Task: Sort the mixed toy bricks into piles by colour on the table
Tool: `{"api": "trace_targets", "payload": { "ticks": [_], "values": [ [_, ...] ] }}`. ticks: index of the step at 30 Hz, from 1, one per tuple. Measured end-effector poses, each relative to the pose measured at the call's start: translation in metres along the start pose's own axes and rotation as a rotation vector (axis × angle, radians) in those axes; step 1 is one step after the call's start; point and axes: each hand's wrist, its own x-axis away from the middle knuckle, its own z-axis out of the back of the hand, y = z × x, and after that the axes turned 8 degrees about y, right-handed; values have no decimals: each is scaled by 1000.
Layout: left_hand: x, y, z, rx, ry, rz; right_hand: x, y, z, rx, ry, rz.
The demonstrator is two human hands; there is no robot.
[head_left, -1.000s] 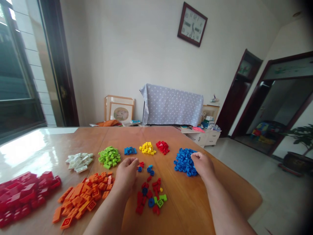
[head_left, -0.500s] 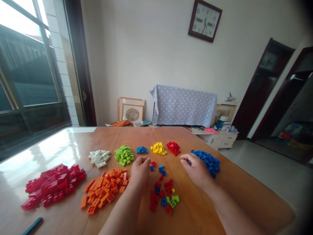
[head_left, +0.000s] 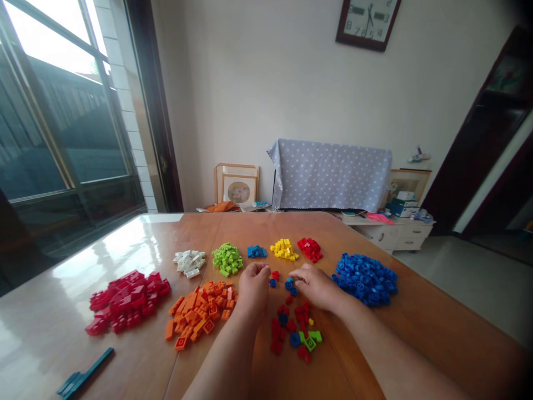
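My left hand [head_left: 253, 286] is closed in a pinch between the orange brick pile [head_left: 201, 311] and a few small pieces; what it may hold is hidden. My right hand [head_left: 314, 284] reaches in from the right, its fingertips at small blue round pieces [head_left: 293, 290], thumb and forefinger slightly apart. Beside my left fingertips lie a small red piece [head_left: 275, 275] and a blue round one [head_left: 272, 283]. Nearer me, between my forearms, is a loose group of red bricks [head_left: 276, 336] with blue round pieces and green bricks [head_left: 310, 343].
Piles of crimson [head_left: 127, 300], white [head_left: 189, 262], lime [head_left: 227, 259], small blue [head_left: 256, 251], yellow [head_left: 284, 249] and red bricks [head_left: 310, 249] stand around. A large blue pile [head_left: 366, 278] sits at right. A teal tool [head_left: 85, 375] lies at the near left.
My right hand has moved left, from beside the large blue pile to the small blue round pieces. My left hand stays pinched. The view has turned left and slightly down.
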Motion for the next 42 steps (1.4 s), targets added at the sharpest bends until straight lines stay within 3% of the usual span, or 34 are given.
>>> {"api": "trace_targets", "payload": {
  "ticks": [13, 21, 26, 34, 42],
  "values": [
    [-4, -20, -11, 2, -24, -16, 4, 11, -7, -106, 41, 29],
    [15, -12, -16, 18, -154, 14, 17, -21, 3, -226, 89, 125],
    [21, -6, -15, 85, -241, 89, 18, -23, 1, -225, 84, 141],
    [7, -20, -15, 114, -145, -38, 17, -21, 0, -226, 141, 110],
    [5, -23, -16, 146, -209, -38, 16, -13, 3, -157, 165, 56]
  ]
}}
